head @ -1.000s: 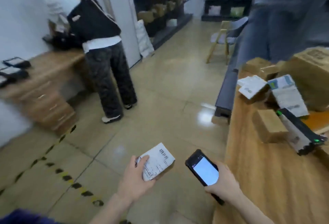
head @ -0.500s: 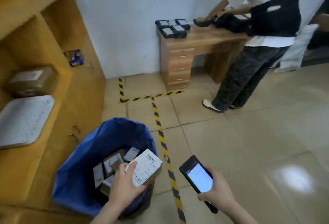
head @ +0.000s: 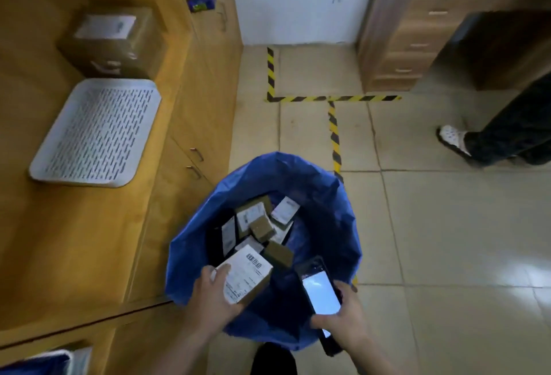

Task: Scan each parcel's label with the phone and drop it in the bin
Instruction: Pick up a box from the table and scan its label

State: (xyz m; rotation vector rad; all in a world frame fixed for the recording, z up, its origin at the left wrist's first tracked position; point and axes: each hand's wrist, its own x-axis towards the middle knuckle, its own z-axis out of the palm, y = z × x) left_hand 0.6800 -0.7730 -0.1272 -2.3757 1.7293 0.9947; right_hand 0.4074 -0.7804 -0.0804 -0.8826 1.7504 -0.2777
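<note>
**Parcel now over the bin mouth, not yet let go**

My left hand (head: 213, 300) grips the parcel (head: 249, 274) at its near end, fingers curled round it, label up. My right hand (head: 343, 318) is wrapped round the phone (head: 320, 291), screen lit.

Change over the last half second: I closed on the bin (head: 190, 255). The parcel went from its near edge to above the opening, and the phone from over the floor to above the right rim.

Judgement: scan probably done, only the drop remains.

Other parcels (head: 256, 222) lie inside. Further left, the surface (head: 89, 240) carries a tray (head: 95, 133) and a box (head: 113, 43).
</note>
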